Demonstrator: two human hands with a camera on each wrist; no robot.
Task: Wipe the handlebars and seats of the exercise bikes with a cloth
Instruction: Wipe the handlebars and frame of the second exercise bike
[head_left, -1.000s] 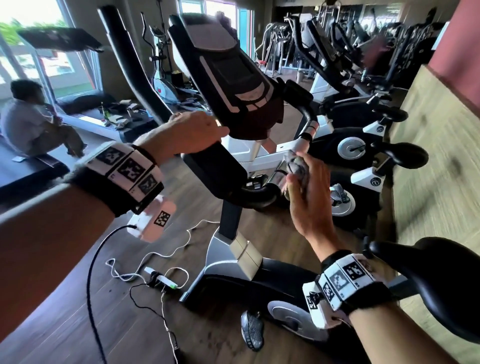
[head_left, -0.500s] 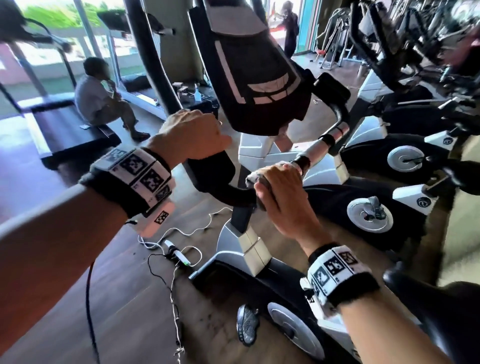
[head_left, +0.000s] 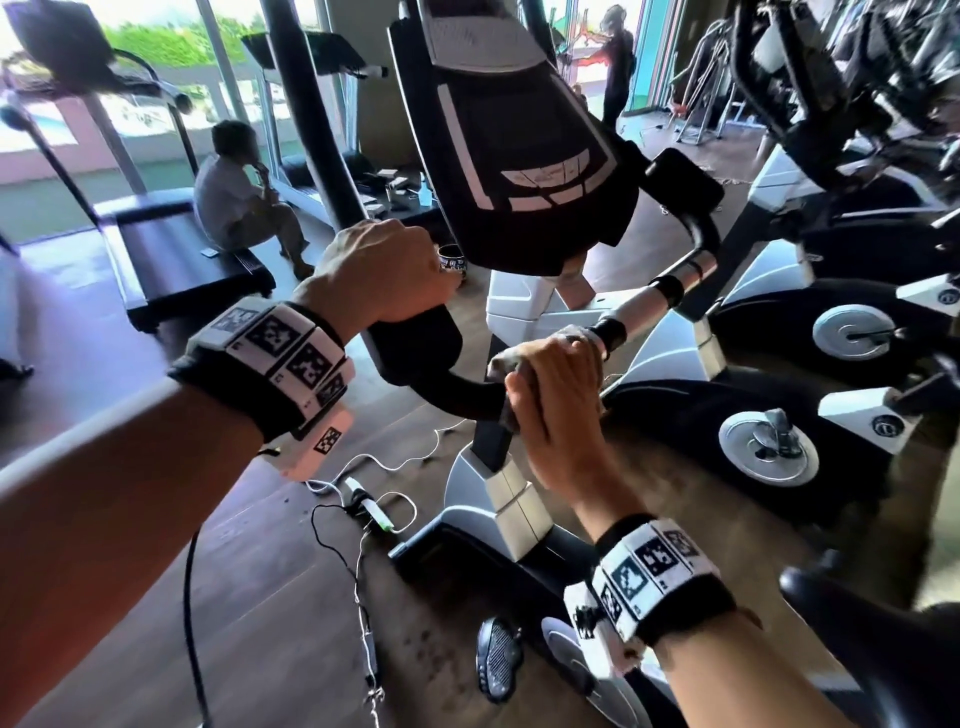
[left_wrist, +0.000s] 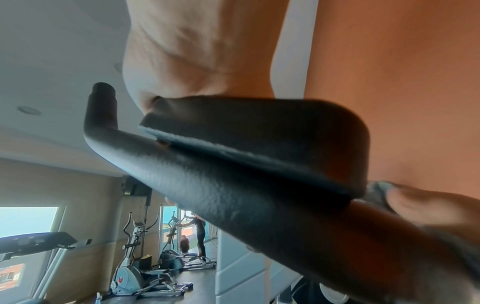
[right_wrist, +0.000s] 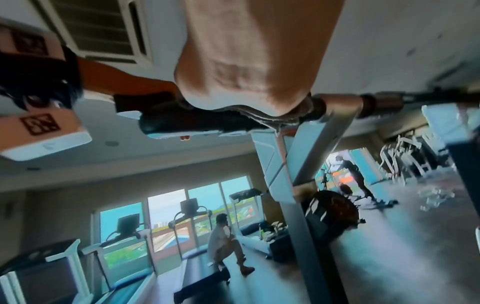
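At the far left of the wooden floor (head_left: 130, 571) stand treadmills (head_left: 176, 260) before the bright windows, and a person (head_left: 234, 202) sits on the end of one treadmill deck. Next comes the left hand (head_left: 382, 273), fingers curled round the black padded left arm of the handlebar (head_left: 415, 343) — it has a firm hold of that grip and of nothing else. In the left wrist view the same padded bar (left_wrist: 233, 185) fills the middle, with the palm closed over its top. Below the hands, white and black cables (head_left: 363, 499) lie loose on the floor beside the bike's silver post (head_left: 498, 483). Above the bar, the dark console (head_left: 514, 140) of the exercise bike tilts toward the viewer and hides the stem behind it. Just right of centre, the right hand (head_left: 558, 400) is closed over the bar's middle section, and the pale cloth (head_left: 530, 351) is bunched under its fingers, pressed against the handlebar; a fold of cloth (right_wrist: 272, 118) shows under the palm in the right wrist view. Beyond the knuckles the bar runs on as a silver tube with black bands (head_left: 644, 306). Farther right a row of other bikes (head_left: 810, 364) crowds close, their flywheel covers and pedals near this frame. A black seat (head_left: 883, 639) juts in at the lower right corner. In the far doorway another person (head_left: 618, 62) stands.
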